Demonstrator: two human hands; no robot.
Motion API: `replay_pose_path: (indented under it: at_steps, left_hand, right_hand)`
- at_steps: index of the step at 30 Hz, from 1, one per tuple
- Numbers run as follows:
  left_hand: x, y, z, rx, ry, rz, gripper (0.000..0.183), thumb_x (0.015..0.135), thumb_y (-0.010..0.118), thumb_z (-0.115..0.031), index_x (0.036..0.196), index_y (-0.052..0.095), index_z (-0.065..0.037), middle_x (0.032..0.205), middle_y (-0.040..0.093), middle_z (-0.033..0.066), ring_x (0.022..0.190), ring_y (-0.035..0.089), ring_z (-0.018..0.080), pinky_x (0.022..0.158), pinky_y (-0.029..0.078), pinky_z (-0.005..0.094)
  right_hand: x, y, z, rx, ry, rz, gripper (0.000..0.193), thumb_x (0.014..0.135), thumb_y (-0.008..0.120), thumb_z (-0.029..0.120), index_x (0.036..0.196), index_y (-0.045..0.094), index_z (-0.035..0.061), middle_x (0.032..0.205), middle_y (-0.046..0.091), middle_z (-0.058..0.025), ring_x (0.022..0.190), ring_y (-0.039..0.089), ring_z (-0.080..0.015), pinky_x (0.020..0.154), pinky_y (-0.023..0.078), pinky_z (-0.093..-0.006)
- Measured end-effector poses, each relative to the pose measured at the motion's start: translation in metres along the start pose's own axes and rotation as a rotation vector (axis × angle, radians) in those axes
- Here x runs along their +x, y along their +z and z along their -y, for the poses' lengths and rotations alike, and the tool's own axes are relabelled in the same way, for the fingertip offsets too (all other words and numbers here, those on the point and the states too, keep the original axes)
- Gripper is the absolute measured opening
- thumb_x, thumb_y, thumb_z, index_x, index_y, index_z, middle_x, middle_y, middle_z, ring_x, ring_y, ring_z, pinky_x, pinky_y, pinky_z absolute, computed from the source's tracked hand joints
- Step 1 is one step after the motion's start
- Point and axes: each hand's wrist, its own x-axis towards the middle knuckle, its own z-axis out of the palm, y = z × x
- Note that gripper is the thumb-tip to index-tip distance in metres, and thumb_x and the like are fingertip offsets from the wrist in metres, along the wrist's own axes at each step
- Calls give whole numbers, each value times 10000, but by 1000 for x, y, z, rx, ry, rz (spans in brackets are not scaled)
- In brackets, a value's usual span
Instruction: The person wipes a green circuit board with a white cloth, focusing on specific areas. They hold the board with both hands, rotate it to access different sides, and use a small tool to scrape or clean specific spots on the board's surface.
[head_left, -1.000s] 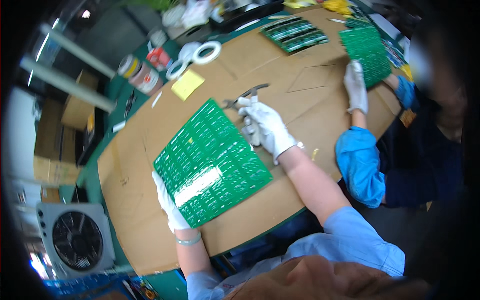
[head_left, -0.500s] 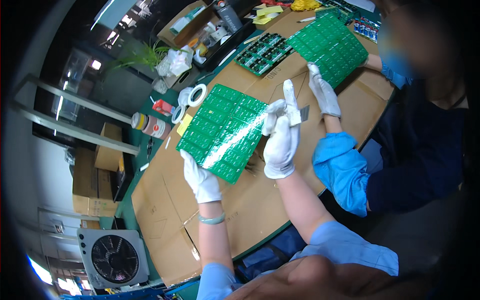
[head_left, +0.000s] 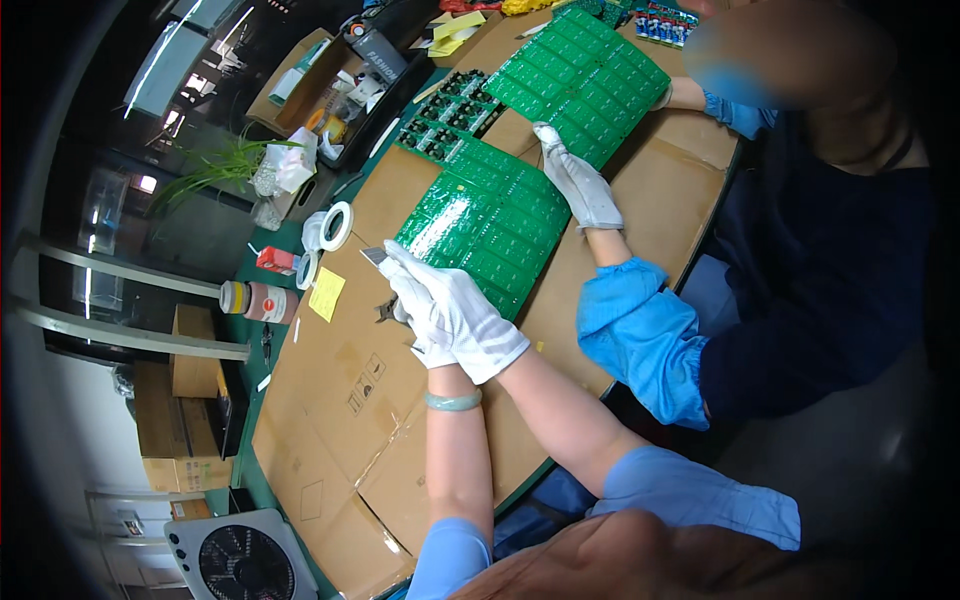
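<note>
A green panel of printed circuit boards [head_left: 490,225] with a bright glare lies tilted beyond and to the right of my white-gloved hands. My right hand [head_left: 478,325] crosses over my left hand [head_left: 418,318], fingers pressed together, at the panel's near left edge. A flat metal blade [head_left: 374,256] sticks out at the right hand's fingertips. My left fingers are mostly hidden under the right hand, so their grip does not show. A small dark object [head_left: 387,310], too unclear to name, shows beside the left hand.
A co-worker's gloved hand [head_left: 580,185] is close on the right, at another green panel [head_left: 580,80]. Populated boards [head_left: 450,112] lie beyond. Tape rolls [head_left: 336,226], a yellow note [head_left: 326,292] and a bottle [head_left: 270,303] line the left; a fan [head_left: 245,565] stands lower left.
My right hand has moved left across my left hand, bringing the blade along. The panel now sits to the right of both hands. The view has shifted rightward.
</note>
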Motion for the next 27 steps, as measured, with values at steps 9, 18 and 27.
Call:
replay_pose_path:
  at_steps: [9,18,27]
  left_hand:
    - [-9,3,8,248,255,-8,493,998,416,-353,1308,449,29,1156,584,125,1034,552,180,893,451,322]
    - [-3,-6,20,537,554,-29,494,999,415,-344,1317,440,34,1173,577,128,1049,547,182,900,447,323]
    - [-9,9,-20,-347,-117,85,378,1001,423,-188,1310,444,27,1265,551,156,1106,546,199,973,414,313]
  right_hand:
    - [-2,8,15,-64,-75,-120,387,901,512,60,1287,517,45,982,655,-191,784,659,-221,679,515,-317]
    - [7,17,9,921,-56,-376,407,932,449,135,1292,444,-57,1296,493,-197,1150,541,-259,998,428,-355]
    - [15,-29,-11,610,216,-902,377,960,503,369,1134,511,34,761,530,-12,604,547,-75,442,463,-192]
